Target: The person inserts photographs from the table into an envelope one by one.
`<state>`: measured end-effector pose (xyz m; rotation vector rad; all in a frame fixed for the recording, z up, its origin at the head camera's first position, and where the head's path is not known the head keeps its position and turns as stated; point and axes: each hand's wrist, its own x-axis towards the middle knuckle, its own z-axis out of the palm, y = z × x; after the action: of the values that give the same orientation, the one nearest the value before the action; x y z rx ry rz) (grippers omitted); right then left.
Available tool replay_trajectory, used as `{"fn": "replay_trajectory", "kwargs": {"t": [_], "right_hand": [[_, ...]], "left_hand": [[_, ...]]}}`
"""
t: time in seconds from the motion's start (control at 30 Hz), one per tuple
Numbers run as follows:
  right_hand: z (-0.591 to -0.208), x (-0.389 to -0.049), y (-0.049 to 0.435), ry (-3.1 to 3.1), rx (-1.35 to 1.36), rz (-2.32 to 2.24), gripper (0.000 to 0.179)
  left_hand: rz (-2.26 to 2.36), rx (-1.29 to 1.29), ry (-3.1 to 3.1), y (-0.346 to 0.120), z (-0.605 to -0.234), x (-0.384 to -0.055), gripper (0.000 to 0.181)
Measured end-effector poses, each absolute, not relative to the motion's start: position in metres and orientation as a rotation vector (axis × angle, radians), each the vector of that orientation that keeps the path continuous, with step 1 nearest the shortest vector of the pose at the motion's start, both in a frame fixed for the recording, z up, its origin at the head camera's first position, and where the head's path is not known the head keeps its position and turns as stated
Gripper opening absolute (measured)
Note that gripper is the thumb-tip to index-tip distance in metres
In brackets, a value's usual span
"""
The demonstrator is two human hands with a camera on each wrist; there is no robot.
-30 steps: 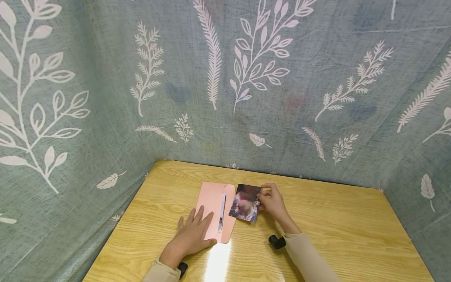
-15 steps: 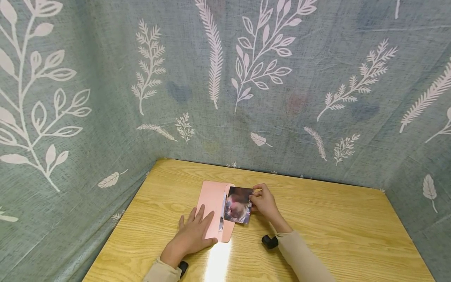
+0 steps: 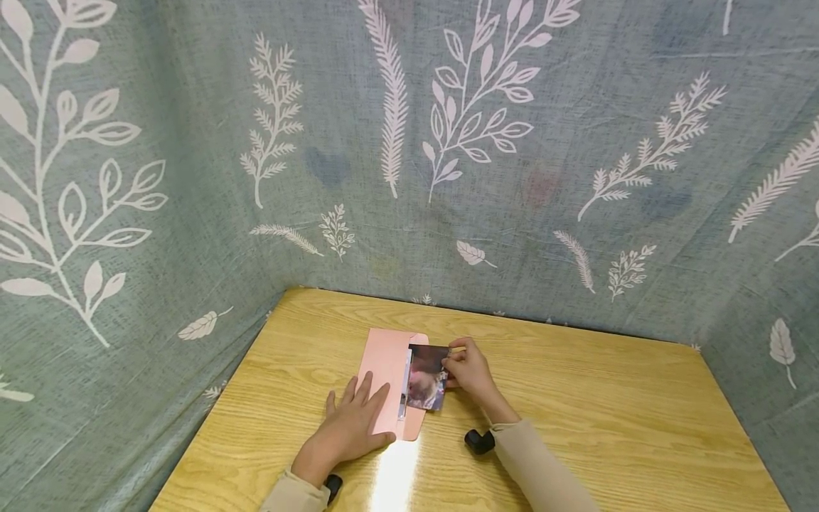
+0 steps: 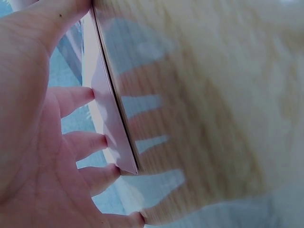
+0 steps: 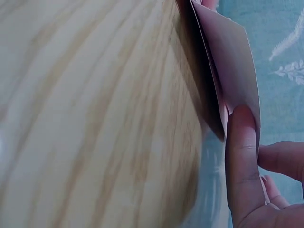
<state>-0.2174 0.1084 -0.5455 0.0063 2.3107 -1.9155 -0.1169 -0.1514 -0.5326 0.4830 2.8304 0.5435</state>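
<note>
A pink envelope [image 3: 384, 355] lies on the table, its flap folded out to the right. My left hand [image 3: 348, 427] rests on its left part with the fingers spread straight; in the left wrist view the fingertips touch the envelope [image 4: 114, 128]. My right hand [image 3: 471, 373] pinches the right edge of a square photo print [image 3: 425, 384], dark at the top with a blurred pale, pinkish subject. The photo lies over the flap, its left edge right at the envelope's opening, where a narrow printed strip [image 3: 404, 402] shows. In the right wrist view the photo's plain back [image 5: 232, 61] faces the camera.
The wooden table [image 3: 589, 412] extends to both sides, with a bright glare near its front. A grey-green curtain [image 3: 409, 235] with white leaf prints hangs behind and along the sides. A black wrist device [image 3: 478, 442] sits by the right sleeve.
My right hand has moved left with the photo, from beside the flap to over it at the envelope's opening. The left hand and the envelope have stayed in place.
</note>
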Motion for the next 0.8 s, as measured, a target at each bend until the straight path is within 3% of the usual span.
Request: {"fn": "replay_trajectory", "kwargs": {"t": [0.8], "right_hand": [[-0.551,-0.221,0.077,2.288,-0.016,-1.891,0.033]], "left_hand": [[0.531,0.477,2.836,-0.151,-0.533,-0.116,0.090]]}}
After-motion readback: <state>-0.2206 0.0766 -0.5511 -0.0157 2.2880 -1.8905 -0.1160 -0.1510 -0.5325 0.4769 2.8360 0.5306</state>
